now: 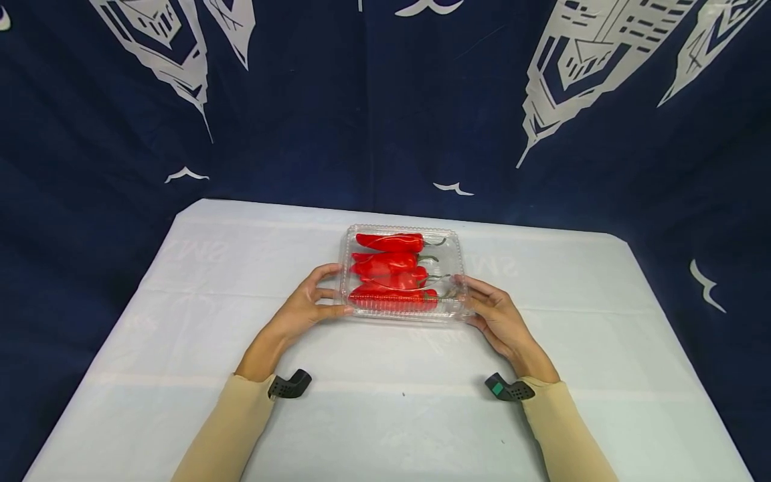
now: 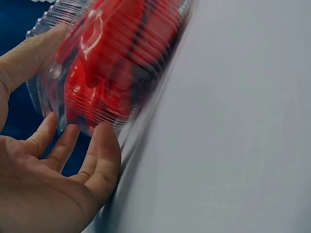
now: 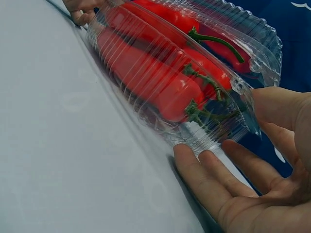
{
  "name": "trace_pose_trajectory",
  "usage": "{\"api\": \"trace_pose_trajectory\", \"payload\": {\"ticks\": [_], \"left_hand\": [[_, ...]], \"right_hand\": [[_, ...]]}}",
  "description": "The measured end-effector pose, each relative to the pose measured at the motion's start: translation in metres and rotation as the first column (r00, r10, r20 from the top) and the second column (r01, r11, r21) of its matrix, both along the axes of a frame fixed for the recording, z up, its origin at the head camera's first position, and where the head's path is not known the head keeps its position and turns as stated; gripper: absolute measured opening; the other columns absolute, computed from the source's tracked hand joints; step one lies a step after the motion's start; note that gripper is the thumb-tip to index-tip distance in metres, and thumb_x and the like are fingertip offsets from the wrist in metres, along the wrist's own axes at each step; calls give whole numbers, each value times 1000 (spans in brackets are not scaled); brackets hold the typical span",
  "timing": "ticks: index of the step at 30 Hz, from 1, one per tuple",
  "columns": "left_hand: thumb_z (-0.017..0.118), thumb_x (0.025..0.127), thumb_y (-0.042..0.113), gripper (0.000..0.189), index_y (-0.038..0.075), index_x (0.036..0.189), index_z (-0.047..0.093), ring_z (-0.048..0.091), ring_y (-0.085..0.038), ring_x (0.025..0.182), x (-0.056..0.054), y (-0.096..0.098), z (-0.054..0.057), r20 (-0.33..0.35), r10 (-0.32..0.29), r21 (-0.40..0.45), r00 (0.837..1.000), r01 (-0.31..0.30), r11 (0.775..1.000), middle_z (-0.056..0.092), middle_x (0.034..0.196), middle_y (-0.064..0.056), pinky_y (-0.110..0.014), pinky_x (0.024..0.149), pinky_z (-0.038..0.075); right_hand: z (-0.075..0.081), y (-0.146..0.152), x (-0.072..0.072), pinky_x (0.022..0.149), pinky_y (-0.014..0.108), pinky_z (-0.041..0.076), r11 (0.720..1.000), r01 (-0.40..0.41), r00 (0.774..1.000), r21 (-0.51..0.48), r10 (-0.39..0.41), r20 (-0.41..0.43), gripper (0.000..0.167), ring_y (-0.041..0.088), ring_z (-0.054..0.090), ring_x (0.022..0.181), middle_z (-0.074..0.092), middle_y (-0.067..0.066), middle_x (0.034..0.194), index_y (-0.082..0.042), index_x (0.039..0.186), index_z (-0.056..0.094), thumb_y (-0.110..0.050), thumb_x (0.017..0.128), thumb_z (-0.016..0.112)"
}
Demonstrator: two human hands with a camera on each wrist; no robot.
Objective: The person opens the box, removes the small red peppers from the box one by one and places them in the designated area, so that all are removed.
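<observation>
A clear plastic clamshell box [image 1: 453,309] with ribbed walls lies between my two hands over the table. Inside, several long red peppers [image 1: 391,242] lie side by side, their green stems pointing right. At the box's left end, my left hand [image 1: 301,308] holds it with thumb and fingers spread along the edge. My right hand [image 1: 502,321] grips the opposite end, the thumb up at the rim and the fingertips low on the end wall. The right wrist view shows the pepper stems [image 3: 218,46] through the plastic, close to that hand.
A white cloth covers the table [image 1: 199,268], with cut-off corners at the far side. Behind it hangs a dark blue curtain [image 1: 325,134] with pale building and bird shapes. A black device [image 1: 290,384] is strapped on each wrist over beige sleeves [image 1: 225,428].
</observation>
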State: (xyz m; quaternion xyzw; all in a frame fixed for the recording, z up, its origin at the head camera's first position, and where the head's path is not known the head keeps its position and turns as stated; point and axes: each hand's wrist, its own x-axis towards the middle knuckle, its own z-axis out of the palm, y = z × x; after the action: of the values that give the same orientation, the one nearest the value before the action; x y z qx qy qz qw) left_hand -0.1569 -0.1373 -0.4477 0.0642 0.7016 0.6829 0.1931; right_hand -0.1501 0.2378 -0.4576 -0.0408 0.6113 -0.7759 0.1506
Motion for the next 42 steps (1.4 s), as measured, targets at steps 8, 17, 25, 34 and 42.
{"api": "trace_pose_trajectory", "payload": {"ticks": [8,17,25,34,42], "left_hand": [[79,81,2,79,11,148,38,55,-23,114,2,1,1,-19,4,28,1000,-3,1000,38,145,-16,-25,84,53],[77,82,-2,73,4,144,39,62,-13,98,2,1,-1,-33,4,84,999,-1,996,50,124,-11,-22,80,53],[77,82,0,65,1,139,46,62,-11,89,5,-1,0,-27,23,65,999,-22,998,58,112,-4,-20,79,54],[78,81,-1,63,-1,137,49,58,-9,82,9,2,-2,-89,77,28,993,-75,997,58,106,-4,-18,74,51],[82,79,2,58,-2,130,55,58,-8,78,13,8,-2,-134,141,-14,981,-144,989,58,104,-6,-17,70,50]], "right_hand": [[-1,0,0,88,28,58,1000,-2,1000,-8,2,-11,49,8,65,115,61,-4,137,-2,145,50,0,97,60],[1,-1,0,88,28,57,1000,2,1000,5,-2,-4,51,9,64,116,59,0,140,0,147,47,0,97,59],[2,-1,1,85,27,58,1000,12,1000,-6,-12,6,46,9,66,114,63,-4,135,-5,142,54,1,97,60],[3,-2,0,86,28,58,1000,18,1000,8,-18,9,48,9,65,114,62,-3,135,-4,144,52,0,97,60],[2,-2,1,85,28,58,1000,20,1000,14,-20,5,46,9,65,114,63,-2,135,-5,142,55,2,97,59]]}}
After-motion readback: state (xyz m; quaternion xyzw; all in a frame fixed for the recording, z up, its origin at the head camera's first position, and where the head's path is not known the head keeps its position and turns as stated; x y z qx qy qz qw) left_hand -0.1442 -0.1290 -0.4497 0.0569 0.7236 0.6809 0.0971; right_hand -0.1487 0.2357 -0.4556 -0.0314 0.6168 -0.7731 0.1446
